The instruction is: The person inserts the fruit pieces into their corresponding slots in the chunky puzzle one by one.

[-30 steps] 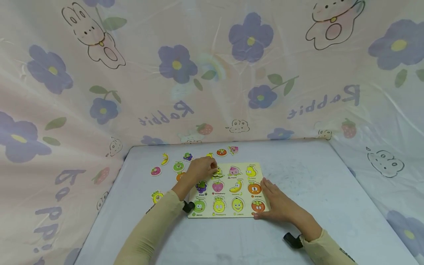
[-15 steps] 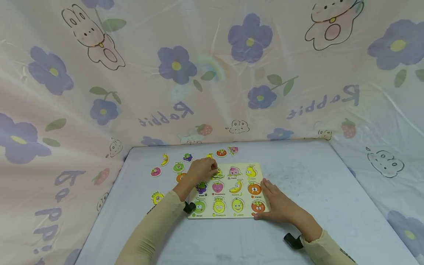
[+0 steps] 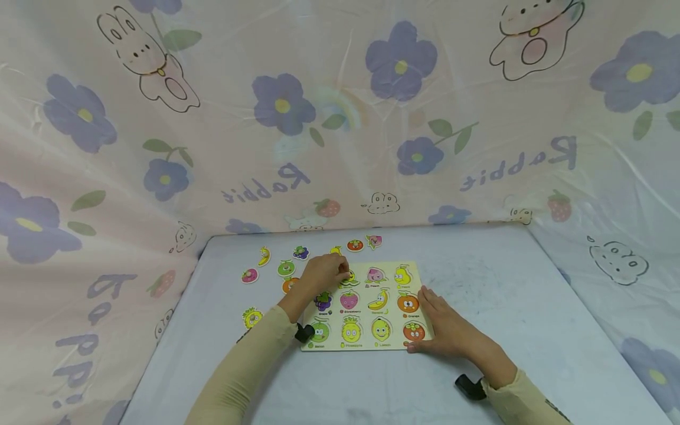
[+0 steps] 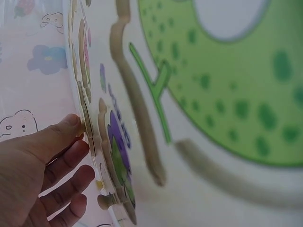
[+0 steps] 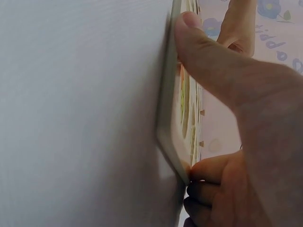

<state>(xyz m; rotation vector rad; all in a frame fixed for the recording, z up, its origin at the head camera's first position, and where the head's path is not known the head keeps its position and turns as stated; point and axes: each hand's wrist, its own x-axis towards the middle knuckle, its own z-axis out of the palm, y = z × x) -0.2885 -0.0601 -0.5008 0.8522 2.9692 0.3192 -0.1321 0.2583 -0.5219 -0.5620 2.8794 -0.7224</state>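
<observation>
A cream fruit puzzle board (image 3: 366, 328) lies flat on the white table, printed with several rows of cartoon fruit. My left hand (image 3: 323, 271) is over its upper left part, thumb and forefinger pinching a small yellow-green fruit piece (image 3: 351, 278) at the top row; the palm hides part of that row. In the left wrist view, the fingertips (image 4: 72, 120) meet at a thin edge close to the board. My right hand (image 3: 448, 323) rests at the board's right side, fingers stretched along that edge and the thumb (image 5: 190, 21) at the front corner.
Loose fruit pieces lie left of and behind the board: a banana (image 3: 264, 255), grapes (image 3: 300, 252), a melon (image 3: 286, 268), a pineapple (image 3: 252, 317), a tomato (image 3: 355, 245) and a peach (image 3: 374, 241). A patterned curtain (image 3: 340, 136) stands behind the table.
Only slight motion shows: the yellow-green piece under my left fingertips has shifted a little at its place on the board. The right hand stays at the board's edge.
</observation>
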